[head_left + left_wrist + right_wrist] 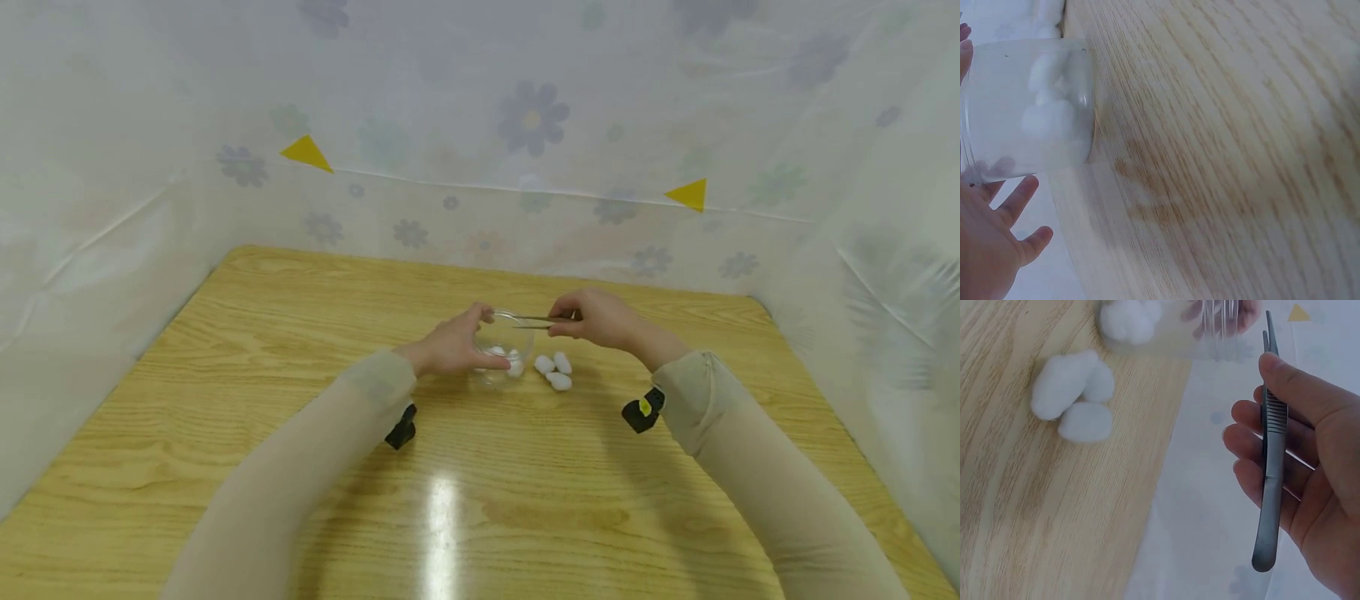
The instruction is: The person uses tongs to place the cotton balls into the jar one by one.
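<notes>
A clear jar (491, 337) with several white cotton balls (1047, 119) at its bottom stands on the table. My left hand (452, 344) holds it near the rim, thumb on the near side and fingers beyond. In the left wrist view, some fingers of that hand spread below the jar wall (997, 106). My right hand (600, 321) pinches metal tweezers (1274, 450) between thumb and fingers. Their tips are slightly apart, with nothing between them, and appear over the jar mouth in the head view. Beside the jar, to its right, lie 3 loose cotton balls (559, 382).
The wood-grain table (525, 517) ends at a pale flowered sheet (420, 100) behind and at both sides. Two yellow triangles (686, 195) are on the sheet at the back. Black wrist devices (643, 411) hang under both forearms.
</notes>
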`<state>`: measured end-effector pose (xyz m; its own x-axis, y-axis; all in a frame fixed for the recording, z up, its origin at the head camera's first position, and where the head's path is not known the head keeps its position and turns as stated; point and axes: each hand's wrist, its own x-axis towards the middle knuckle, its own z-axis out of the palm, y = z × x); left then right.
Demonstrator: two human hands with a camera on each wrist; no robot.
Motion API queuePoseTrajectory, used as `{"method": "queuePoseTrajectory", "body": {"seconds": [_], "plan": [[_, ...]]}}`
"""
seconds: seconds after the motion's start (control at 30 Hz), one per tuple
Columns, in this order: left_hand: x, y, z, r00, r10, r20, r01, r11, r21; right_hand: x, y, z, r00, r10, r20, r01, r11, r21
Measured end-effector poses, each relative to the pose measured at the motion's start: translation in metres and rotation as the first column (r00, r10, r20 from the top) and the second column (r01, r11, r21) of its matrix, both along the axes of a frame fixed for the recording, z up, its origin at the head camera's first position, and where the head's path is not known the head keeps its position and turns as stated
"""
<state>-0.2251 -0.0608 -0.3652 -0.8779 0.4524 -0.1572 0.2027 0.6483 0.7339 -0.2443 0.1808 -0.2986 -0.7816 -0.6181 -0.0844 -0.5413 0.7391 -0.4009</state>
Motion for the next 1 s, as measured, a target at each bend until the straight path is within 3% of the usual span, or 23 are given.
{"method": "queuePoseTrajectory", "body": {"seconds": [0.53,1.0], "plan": [[0.000,-0.004,0.000,1.000,-0.010,-0.009,0.010,1.000,0.016,0.001,0.039,-0.011,0.999,-0.047,0.022,0.047,0.999,-0.015],[0.000,-0.005,0.000,1.000,-0.017,-0.004,0.017,1.000,0.023,0.005,0.061,-0.030,0.996,-0.080,0.031,0.079,0.996,0.047]]}}
